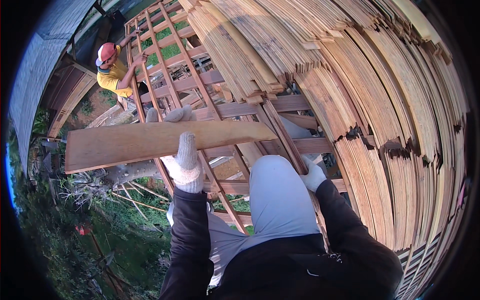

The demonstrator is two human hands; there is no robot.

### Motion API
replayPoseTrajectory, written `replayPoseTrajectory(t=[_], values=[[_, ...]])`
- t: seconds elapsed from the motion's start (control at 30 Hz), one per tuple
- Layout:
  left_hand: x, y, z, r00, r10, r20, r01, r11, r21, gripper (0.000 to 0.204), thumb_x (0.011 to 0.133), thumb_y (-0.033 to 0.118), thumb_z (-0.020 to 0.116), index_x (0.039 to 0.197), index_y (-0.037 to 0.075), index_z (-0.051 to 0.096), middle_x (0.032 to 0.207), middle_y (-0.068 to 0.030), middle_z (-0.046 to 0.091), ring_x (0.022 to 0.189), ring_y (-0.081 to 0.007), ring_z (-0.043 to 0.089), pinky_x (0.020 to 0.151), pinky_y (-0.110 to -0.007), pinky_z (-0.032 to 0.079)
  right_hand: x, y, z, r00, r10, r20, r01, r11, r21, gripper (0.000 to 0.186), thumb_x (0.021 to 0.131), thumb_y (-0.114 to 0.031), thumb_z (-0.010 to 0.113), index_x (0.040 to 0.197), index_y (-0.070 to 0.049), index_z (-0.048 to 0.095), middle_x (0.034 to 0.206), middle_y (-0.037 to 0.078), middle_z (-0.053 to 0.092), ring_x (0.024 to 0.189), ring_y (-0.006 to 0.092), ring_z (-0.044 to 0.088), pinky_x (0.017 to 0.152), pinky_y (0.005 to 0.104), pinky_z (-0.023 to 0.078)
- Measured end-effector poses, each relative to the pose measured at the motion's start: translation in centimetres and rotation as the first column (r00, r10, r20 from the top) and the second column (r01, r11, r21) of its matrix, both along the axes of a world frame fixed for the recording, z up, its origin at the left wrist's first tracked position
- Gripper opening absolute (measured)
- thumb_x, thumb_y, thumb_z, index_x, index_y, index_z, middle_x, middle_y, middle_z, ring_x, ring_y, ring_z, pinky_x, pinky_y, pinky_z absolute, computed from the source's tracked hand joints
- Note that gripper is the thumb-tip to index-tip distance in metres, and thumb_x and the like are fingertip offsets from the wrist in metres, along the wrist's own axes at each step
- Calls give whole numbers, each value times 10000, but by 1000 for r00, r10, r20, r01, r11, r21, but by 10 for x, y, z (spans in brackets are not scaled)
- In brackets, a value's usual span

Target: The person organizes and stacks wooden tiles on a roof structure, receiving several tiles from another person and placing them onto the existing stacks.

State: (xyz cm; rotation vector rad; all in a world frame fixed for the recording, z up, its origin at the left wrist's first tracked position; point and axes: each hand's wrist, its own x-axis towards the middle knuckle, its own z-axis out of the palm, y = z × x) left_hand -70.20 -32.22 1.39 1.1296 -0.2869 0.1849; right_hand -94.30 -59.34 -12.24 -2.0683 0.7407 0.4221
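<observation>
My left hand [186, 162], in a pale knit work glove, grips a long flat wooden board [120, 142] near its middle. The thumb lies over the near face and the fingers curl behind the far edge. The board's left end is cut square; its right end narrows toward a point above my raised knee. Beside that knee, my right hand [313, 175], also gloved, is closed around the edge of a brown wooden batten [287, 135]; some of its fingers are hidden.
Overlapping rows of wooden shingles [380, 95] cover the right side. Open roof battens [172, 45] and rafters cross ahead and left, with ground and plants [100, 225] far below. A person in a yellow shirt [115, 77] holds the frame's left edge. A bluish roof [47, 60] stands beyond.
</observation>
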Motion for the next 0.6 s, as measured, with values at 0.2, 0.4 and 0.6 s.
replayPoseTrajectory(t=[0.2, 0.4, 0.6], values=[[9, -29, -2, 983, -101, 155, 84, 990, 111, 954, 831, 173, 752, 1539, 41, 127, 1252, -180, 562, 1198, -329, 575, 1067, -505, 447, -19, -17, 11, 998, -52, 29, 52, 999, -14, 891, 703, -157, 704, 1488, 53, 338, 1402, 271, 523, 1318, 320, 514, 1097, 331, 393], [11, -60, -14, 975, -211, 68, 188, 949, 253, 989, 753, 100, 753, 1521, -6, 140, 1248, -157, 557, 1198, -268, 562, 1066, -406, 440, -28, -27, 2, 995, -78, 62, 79, 997, -10, 917, 692, -201, 694, 1493, 52, 325, 1395, 279, 526, 1303, 336, 528, 1085, 341, 408], [11, -78, -36, 932, -320, 169, 188, 827, 531, 988, 769, 137, 752, 1527, 8, 131, 1240, -173, 570, 1183, -273, 572, 1023, -418, 468, -21, -9, -10, 1000, 2, 0, -2, 998, -63, 929, 713, -245, 734, 1503, 17, 322, 1333, 310, 555, 1238, 392, 563, 1050, 392, 440]])
